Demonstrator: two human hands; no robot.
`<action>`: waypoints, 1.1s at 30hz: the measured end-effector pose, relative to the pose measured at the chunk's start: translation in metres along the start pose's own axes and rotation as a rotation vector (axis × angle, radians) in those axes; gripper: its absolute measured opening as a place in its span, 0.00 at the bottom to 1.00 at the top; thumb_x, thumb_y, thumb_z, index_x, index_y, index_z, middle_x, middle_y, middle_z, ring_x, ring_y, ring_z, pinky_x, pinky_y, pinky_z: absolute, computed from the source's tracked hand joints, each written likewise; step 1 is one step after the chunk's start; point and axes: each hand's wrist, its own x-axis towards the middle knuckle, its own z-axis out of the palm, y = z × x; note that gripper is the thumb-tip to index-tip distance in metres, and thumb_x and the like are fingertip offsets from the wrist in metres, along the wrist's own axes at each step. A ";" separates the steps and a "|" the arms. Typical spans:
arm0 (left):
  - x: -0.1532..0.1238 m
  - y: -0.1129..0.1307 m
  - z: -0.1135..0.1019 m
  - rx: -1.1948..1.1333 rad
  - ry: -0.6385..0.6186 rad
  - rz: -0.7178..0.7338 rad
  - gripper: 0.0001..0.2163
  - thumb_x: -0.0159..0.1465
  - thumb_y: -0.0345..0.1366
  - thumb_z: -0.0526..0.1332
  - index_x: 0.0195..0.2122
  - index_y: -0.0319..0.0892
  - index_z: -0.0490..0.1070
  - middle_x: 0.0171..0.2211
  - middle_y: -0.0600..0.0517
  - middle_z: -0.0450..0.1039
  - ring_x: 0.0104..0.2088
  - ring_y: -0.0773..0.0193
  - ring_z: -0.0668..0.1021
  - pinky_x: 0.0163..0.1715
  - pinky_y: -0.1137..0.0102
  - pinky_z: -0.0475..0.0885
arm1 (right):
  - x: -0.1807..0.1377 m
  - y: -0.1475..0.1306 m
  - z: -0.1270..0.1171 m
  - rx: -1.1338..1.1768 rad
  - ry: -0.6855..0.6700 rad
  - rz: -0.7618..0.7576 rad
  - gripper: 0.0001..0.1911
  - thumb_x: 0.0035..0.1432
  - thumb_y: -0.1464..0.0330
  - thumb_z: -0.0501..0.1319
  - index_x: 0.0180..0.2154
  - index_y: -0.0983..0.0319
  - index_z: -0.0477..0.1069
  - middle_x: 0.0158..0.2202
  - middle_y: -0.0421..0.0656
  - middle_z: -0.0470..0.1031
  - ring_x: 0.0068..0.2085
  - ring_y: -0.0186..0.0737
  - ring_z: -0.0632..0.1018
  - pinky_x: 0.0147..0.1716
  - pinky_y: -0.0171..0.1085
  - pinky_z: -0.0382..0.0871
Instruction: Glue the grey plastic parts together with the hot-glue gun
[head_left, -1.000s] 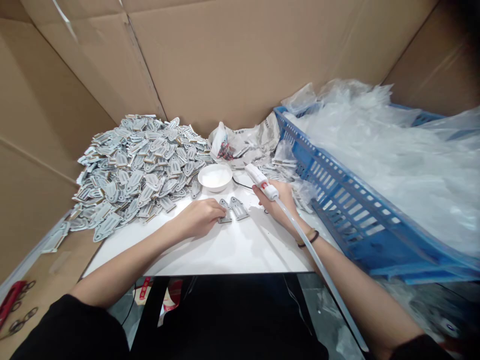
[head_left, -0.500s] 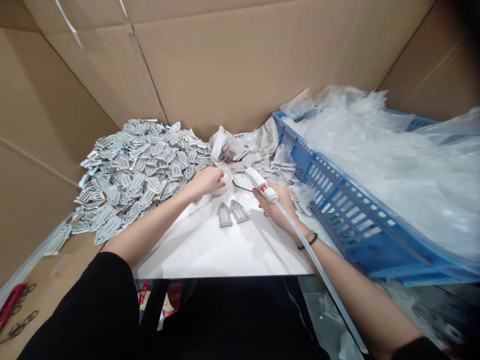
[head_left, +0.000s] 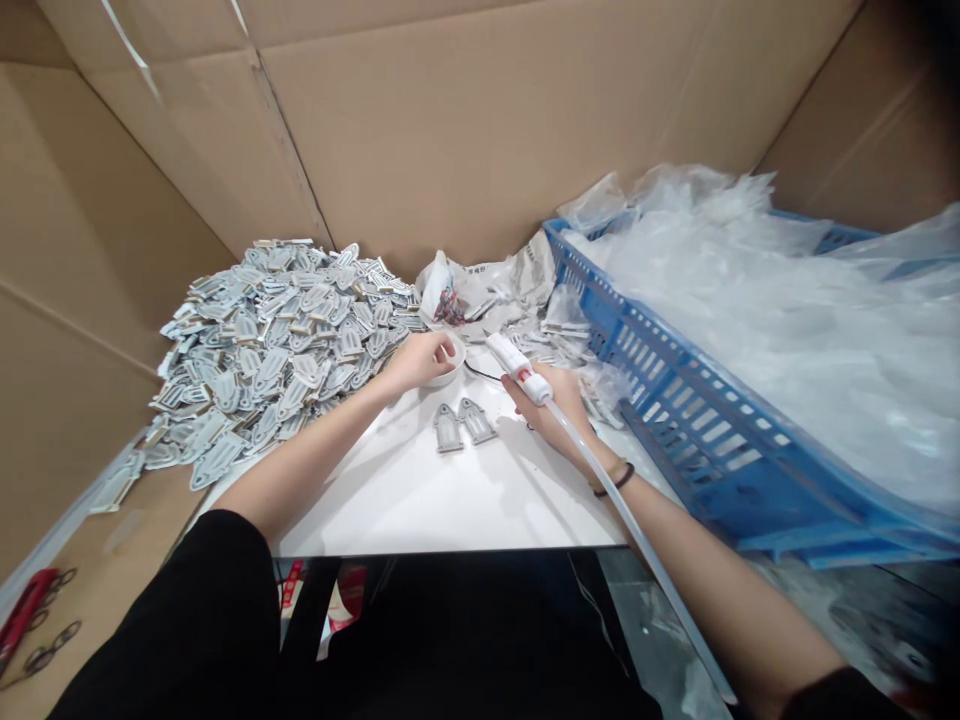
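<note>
My left hand [head_left: 421, 360] dips its fingertips into a small white bowl [head_left: 452, 372]. Its fingers are curled together, and whatever they pinch is hidden. In my right hand [head_left: 561, 405] is a white hot glue gun [head_left: 517, 368] with red on its side, its nozzle angled up and left. A long translucent glue stick [head_left: 634, 525] runs from its back end along my forearm. Two grey, pointed, slotted pieces [head_left: 462, 425] lie side by side on the white tabletop [head_left: 450, 500], between the hands and nearer me.
A big heap of similar grey pieces [head_left: 277, 340] fills the left. Crumpled printed bags [head_left: 480, 285] lie behind the bowl. At right stands a blue plastic crate [head_left: 675, 400] full of clear bags [head_left: 787, 320]. Cardboard walls [head_left: 450, 130] enclose the table; red-handled scissors [head_left: 26, 610] lie at lower left.
My left hand's fingers have shifted slightly within the bowl. The glue gun has moved a little to the left. The two grey pieces stay in place.
</note>
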 end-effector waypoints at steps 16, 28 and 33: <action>-0.006 -0.001 -0.009 -0.128 -0.023 0.041 0.06 0.53 0.33 0.62 0.32 0.40 0.74 0.29 0.52 0.77 0.28 0.65 0.76 0.31 0.72 0.67 | -0.001 -0.002 -0.001 -0.019 -0.016 0.004 0.16 0.61 0.63 0.56 0.22 0.60 0.63 0.20 0.42 0.74 0.23 0.36 0.74 0.25 0.31 0.58; -0.009 -0.003 -0.013 -0.338 0.025 -0.065 0.05 0.53 0.35 0.63 0.28 0.40 0.68 0.24 0.53 0.74 0.25 0.65 0.75 0.26 0.73 0.65 | 0.000 0.001 0.000 -0.028 -0.016 0.009 0.15 0.61 0.63 0.57 0.22 0.60 0.63 0.21 0.42 0.74 0.24 0.36 0.75 0.25 0.31 0.58; -0.009 -0.009 -0.016 -0.451 0.179 -0.099 0.10 0.50 0.33 0.66 0.31 0.40 0.67 0.26 0.52 0.76 0.27 0.65 0.77 0.27 0.74 0.68 | -0.001 -0.002 -0.001 -0.024 -0.017 0.002 0.16 0.61 0.63 0.56 0.22 0.60 0.62 0.20 0.42 0.74 0.23 0.36 0.75 0.25 0.30 0.58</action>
